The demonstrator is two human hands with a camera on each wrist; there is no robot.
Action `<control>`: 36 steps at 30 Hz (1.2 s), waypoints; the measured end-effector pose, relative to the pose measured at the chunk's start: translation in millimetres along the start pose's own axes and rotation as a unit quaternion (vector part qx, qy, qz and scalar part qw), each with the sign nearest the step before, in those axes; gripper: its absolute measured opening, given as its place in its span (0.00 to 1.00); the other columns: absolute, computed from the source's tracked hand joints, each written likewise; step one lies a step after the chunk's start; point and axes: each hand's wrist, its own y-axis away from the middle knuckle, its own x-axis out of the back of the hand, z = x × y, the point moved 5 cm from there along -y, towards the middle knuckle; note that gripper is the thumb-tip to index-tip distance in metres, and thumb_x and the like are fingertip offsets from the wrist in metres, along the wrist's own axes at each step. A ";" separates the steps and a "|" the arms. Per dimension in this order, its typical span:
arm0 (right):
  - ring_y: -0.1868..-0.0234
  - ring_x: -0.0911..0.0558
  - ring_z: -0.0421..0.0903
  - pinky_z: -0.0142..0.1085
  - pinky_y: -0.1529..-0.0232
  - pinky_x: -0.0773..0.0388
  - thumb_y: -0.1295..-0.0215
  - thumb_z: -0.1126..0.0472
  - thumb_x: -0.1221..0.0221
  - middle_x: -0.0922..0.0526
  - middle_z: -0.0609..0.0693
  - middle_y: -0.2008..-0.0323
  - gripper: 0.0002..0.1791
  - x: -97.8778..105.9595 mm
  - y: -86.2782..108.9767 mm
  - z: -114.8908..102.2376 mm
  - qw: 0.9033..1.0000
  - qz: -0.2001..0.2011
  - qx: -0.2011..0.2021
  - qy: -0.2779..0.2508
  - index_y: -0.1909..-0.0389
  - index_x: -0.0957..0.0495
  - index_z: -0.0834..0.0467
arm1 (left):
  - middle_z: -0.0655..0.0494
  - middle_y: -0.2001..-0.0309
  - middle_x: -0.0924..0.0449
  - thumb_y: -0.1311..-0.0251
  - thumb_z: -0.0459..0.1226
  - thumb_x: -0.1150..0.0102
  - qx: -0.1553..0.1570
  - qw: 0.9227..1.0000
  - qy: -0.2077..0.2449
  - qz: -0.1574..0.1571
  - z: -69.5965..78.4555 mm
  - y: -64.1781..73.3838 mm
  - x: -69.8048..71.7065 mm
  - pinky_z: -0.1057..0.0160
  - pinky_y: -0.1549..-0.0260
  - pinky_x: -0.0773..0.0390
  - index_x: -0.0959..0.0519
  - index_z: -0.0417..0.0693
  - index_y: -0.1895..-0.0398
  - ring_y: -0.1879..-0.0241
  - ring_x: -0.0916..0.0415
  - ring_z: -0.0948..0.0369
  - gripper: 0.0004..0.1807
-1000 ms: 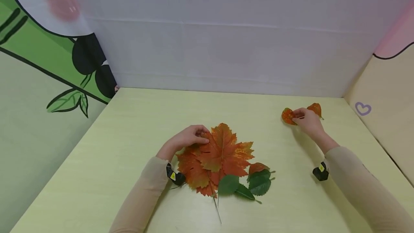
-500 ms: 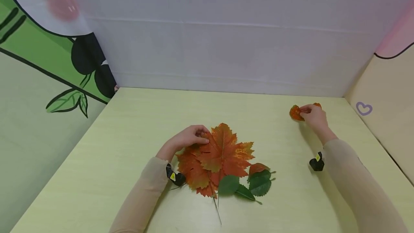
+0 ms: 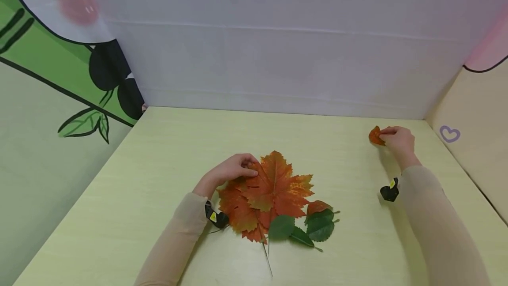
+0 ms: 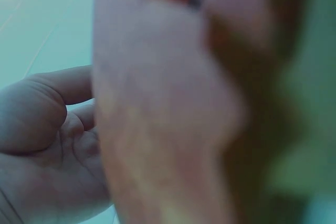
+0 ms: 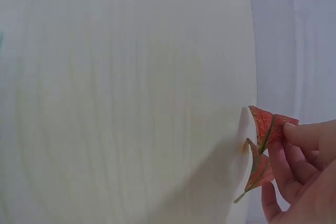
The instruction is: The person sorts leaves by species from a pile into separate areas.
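At the far right of the table, my right hand (image 3: 400,142) pinches a small orange leaf (image 3: 375,136) between thumb and fingers. In the right wrist view this leaf (image 5: 269,124) shows red with a green midrib, and a second small red leaf (image 5: 259,170) lies just below it, near the fingers. The hand mostly hides that second leaf in the head view. My left hand (image 3: 232,170) grips the left edge of a large orange maple leaf (image 3: 274,184), the top one of an overlapping bunch. Blurred and close, a leaf (image 4: 163,114) covers part of the left wrist view.
Several green leaves (image 3: 319,226) and a small orange leaf (image 3: 317,207) lie at the bunch's lower right. Thin stems (image 3: 267,259) stick out toward the front. A pale wall (image 3: 278,69) rises behind the table (image 3: 119,215), with printed panels at both sides.
My right hand has moved to the right with its orange leaf, over the second leaf, which it now mostly covers. The left hand and the maple leaves have stayed put.
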 end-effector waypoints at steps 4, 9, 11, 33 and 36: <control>0.46 0.34 0.64 0.49 0.50 0.34 0.35 0.58 0.50 0.33 0.68 0.44 0.20 3.9 -0.1 1.9 1.000 0.006 -0.019 0.006 0.47 0.30 0.67 | 0.51 0.61 0.23 0.43 0.39 0.42 0.001 1.000 0.002 -0.001 -1.1 -0.8 -1.8 0.62 0.59 0.26 0.27 0.44 0.55 0.63 0.26 0.59 0.14; 0.46 0.34 0.63 0.47 0.52 0.33 0.35 0.58 0.51 0.34 0.68 0.43 0.21 3.2 -0.7 4.8 1.000 -0.002 -0.031 -0.003 0.46 0.32 0.67 | 0.51 0.61 0.23 0.43 0.39 0.42 0.002 1.000 -0.001 -0.001 -2.8 -2.0 -2.1 0.62 0.59 0.26 0.26 0.44 0.55 0.63 0.26 0.59 0.14; 0.47 0.34 0.63 0.47 0.52 0.33 0.34 0.58 0.51 0.34 0.67 0.43 0.21 2.2 -1.6 5.9 0.999 -0.002 -0.031 -0.006 0.46 0.32 0.68 | 0.51 0.61 0.23 0.43 0.39 0.42 0.001 1.000 -0.003 -0.001 -3.0 -2.2 -2.1 0.62 0.59 0.26 0.26 0.44 0.55 0.63 0.26 0.59 0.14; 0.44 0.36 0.66 0.52 0.51 0.38 0.34 0.54 0.52 0.35 0.69 0.42 0.23 8.9 -0.1 6.9 0.994 0.032 -0.077 0.067 0.45 0.30 0.67 | 0.51 0.61 0.23 0.42 0.38 0.42 -0.005 1.000 -0.003 0.000 1.0 -0.2 -0.9 0.62 0.59 0.27 0.26 0.44 0.54 0.63 0.26 0.59 0.14; 0.44 0.36 0.67 0.51 0.54 0.37 0.34 0.54 0.52 0.34 0.69 0.43 0.24 8.9 1.6 5.6 0.994 0.024 -0.071 0.075 0.45 0.30 0.67 | 0.51 0.61 0.23 0.42 0.38 0.42 -0.003 1.000 -0.004 0.001 0.9 0.1 0.3 0.62 0.59 0.27 0.26 0.44 0.55 0.63 0.26 0.59 0.14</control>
